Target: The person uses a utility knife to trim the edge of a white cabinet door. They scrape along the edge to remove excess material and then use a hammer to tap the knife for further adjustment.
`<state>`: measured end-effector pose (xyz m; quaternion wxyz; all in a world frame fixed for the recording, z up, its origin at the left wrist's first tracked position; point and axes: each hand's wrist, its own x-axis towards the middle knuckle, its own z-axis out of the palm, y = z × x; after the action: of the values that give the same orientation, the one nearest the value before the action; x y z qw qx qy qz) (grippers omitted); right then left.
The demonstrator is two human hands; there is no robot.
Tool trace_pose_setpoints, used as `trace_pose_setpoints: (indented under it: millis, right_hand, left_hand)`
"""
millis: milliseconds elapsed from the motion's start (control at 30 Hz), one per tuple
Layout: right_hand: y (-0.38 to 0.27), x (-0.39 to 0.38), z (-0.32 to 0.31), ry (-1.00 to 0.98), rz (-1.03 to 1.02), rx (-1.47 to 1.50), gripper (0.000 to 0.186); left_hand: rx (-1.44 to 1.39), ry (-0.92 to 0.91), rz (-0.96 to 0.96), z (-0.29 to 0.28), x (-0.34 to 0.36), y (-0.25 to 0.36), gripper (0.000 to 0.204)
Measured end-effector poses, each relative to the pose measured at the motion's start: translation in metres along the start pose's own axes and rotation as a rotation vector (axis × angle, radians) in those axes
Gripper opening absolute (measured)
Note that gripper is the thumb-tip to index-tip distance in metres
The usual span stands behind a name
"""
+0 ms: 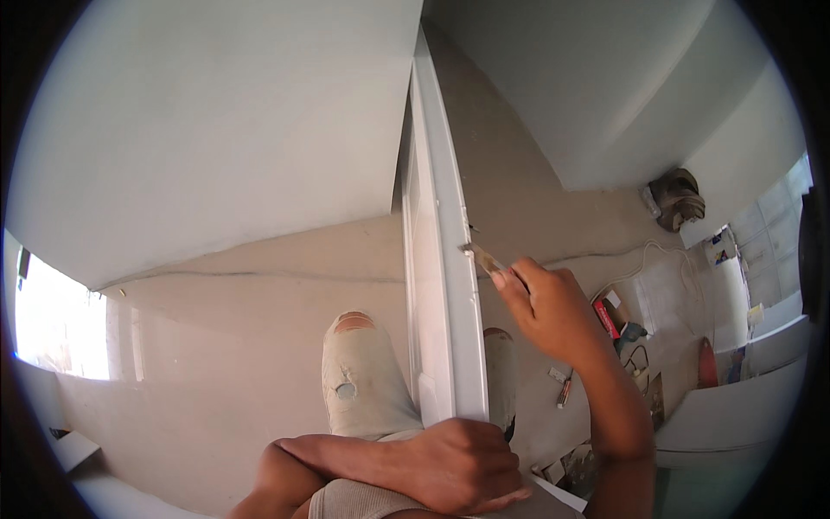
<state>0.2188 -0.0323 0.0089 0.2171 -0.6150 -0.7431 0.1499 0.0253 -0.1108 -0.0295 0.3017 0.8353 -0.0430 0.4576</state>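
Against the white door [450, 285] edge, right hand [553, 307] presses a thin metal blade [481, 255]

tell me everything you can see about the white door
The door is white, smooth and glossy, seen edge-on from above, standing upright between the person's legs. Its narrow edge faces the camera and runs from the wall down toward the floor. The left hand grips that edge low down. The right hand presses a small blade-like tool against the edge higher up, beside a small dark mark. A recessed panel shows on its left face.
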Motion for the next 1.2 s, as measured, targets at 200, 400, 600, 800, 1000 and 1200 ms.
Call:
trace_pose_setpoints:
  millis: [200, 400, 600, 800, 1000, 1200]
  right_hand:
    - [0.002, 0.004, 0.0, -0.008, -0.038, -0.016, 0.04]
    - [0.006, 0.005, -0.014, -0.132, 0.019, -0.042, 0.038]
    - [0.006, 0.003, -0.011, -0.124, 0.023, 0.002, 0.037]
    - [0.005, 0.011, -0.01, -0.142, -0.014, 0.017, 0.036]
    - [0.008, 0.009, -0.014, -0.146, -0.028, -0.017, 0.039]
    - [0.006, 0.005, -0.015, -0.093, -0.019, -0.059, 0.039]
  left_hand:
    - [-0.125, -0.028, -0.17, 0.011, -0.006, 0.001, 0.029]
    - [0.043, -0.035, 0.032, -0.004, 0.004, -0.001, 0.025]
    - [-0.034, -0.04, -0.02, -0.004, 0.002, -0.004, 0.024]
    - [-0.006, 0.006, -0.039, -0.005, 0.004, 0.0, 0.026]
    - [-0.028, -0.033, -0.041, -0.003, 0.001, 0.0, 0.027]
    - [-0.038, -0.039, -0.003, -0.005, 0.004, -0.002, 0.028]
